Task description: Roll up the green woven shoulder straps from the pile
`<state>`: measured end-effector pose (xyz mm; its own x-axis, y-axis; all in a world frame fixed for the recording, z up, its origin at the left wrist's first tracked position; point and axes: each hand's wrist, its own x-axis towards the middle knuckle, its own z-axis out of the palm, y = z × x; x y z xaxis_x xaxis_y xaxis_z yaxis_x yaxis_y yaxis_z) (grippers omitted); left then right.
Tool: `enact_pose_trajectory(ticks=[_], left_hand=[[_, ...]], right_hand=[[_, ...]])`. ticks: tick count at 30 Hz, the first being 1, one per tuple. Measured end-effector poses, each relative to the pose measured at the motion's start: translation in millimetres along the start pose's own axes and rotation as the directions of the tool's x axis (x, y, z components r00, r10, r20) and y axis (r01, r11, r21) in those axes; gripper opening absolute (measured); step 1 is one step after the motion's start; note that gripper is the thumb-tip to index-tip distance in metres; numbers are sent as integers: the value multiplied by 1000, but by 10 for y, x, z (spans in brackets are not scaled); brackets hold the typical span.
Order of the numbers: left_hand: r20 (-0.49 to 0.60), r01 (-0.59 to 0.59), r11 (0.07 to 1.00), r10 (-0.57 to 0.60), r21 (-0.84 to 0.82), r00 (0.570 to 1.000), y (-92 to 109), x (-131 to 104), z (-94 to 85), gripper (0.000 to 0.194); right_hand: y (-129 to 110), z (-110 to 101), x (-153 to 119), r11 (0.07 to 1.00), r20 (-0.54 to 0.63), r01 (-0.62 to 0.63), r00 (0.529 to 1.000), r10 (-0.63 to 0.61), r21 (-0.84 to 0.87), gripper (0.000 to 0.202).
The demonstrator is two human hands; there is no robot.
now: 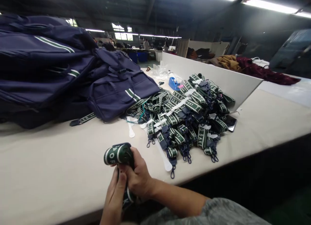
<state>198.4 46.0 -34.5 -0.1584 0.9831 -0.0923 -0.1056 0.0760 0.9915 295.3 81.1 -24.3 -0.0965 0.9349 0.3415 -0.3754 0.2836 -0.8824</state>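
A folded green strap with white letters (118, 153) stands up over the table's near edge. My right hand (137, 176) grips it around the middle. My left hand (114, 197) comes up from below and closes on the strap's lower part. A large heap of the same green straps with dark blue clips (184, 116) lies on the cream table (60, 160) just beyond and to the right of my hands. Some straps in the heap are bound with white paper bands.
Navy bags with green-white stripes (60, 76) are stacked at the left. A white board (218, 77) stands upright behind the heap, with a blue tape dispenser (174, 83) beside it. A phone (230, 123) lies at the heap's right edge. Maroon and mustard cloth (255, 69) lies far right.
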Motion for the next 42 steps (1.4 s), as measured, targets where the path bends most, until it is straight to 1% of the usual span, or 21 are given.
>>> enact_pose_trajectory(ticks=[4, 6, 8, 10, 12, 15, 17, 19, 22, 25, 28, 31, 32, 33, 34, 36, 38, 39, 40, 41, 42], left_hand=[[24, -56, 980, 52, 193, 998, 2, -133, -154, 62], [22, -42, 964, 37, 264, 999, -26, -207, -179, 66], [15, -12, 953, 8, 303, 1000, -73, -282, -134, 72], [-5, 5, 943, -3, 334, 1000, -111, -334, -56, 73], [-28, 18, 944, -9, 331, 1000, -115, -347, -3, 63], [97, 135, 979, -151, 152, 984, -63, -305, -18, 44], [265, 254, 967, -237, -29, 934, -26, -260, -55, 39], [360, 328, 930, -252, -167, 898, -9, -213, -69, 40], [380, 362, 888, -243, -283, 893, -15, -144, -39, 48], [418, 389, 890, -268, -238, 868, -25, -111, -18, 50], [522, 474, 848, -301, -237, 798, -74, -174, -21, 38], [742, 619, 711, -207, -333, 638, -212, -303, 36, 57], [795, 644, 683, -152, -346, 588, -267, -337, 74, 56], [820, 644, 672, -94, -366, 564, -315, -357, 115, 49], [822, 622, 674, -38, -399, 568, -351, -358, 153, 41], [764, 518, 729, 10, -448, 645, -365, -311, 198, 36], [633, 331, 888, -60, -320, 772, -315, -227, 180, 36], [520, 206, 966, -96, -159, 849, -282, -185, 151, 35], [382, 85, 995, -96, 46, 919, -254, -150, 117, 34], [255, -11, 970, -52, 241, 966, -238, -124, 84, 36], [161, -75, 920, 13, 384, 987, -235, -109, 58, 40]], right_hand=[[58, -11, -61, 964, -14, 130, 991, -137, -232, 40], [59, -16, -48, 977, -24, 15, 999, -21, -213, 33], [47, -30, 5, 978, -23, -202, 979, 201, -49, 31], [39, -67, 81, 894, 44, -419, 908, 417, 161, 40], [44, -134, 155, 751, 137, -572, 816, 561, 331, 47], [64, -252, 222, 534, 241, -660, 720, 651, 529, 53], [68, -300, 238, 484, 292, -645, 731, 617, 591, 60], [62, -312, 245, 513, 330, -602, 784, 525, 612, 62], [51, -296, 252, 585, 344, -530, 847, 406, 614, 51], [45, -298, 240, 618, 436, -543, 836, 333, 569, 43], [36, -330, 201, 639, 628, -620, 732, 263, 455, 49], [33, -370, 151, 624, 744, -700, 610, 271, 346, 54], [38, -385, 137, 613, 762, -716, 588, 271, 334, 55], [47, -402, 127, 608, 770, -717, 583, 257, 340, 54], [60, -422, 125, 612, 762, -702, 602, 237, 365, 53], [89, -469, 155, 637, 699, -637, 684, 208, 434, 47], [116, -508, 235, 652, 581, -584, 771, 260, 484, 42], [127, -516, 288, 636, 519, -595, 787, 335, 492, 40], [136, -513, 341, 601, 460, -625, 778, 428, 499, 38], [145, -499, 390, 550, 411, -663, 747, 522, 507, 35], [155, -475, 429, 495, 376, -698, 705, 602, 517, 32]])
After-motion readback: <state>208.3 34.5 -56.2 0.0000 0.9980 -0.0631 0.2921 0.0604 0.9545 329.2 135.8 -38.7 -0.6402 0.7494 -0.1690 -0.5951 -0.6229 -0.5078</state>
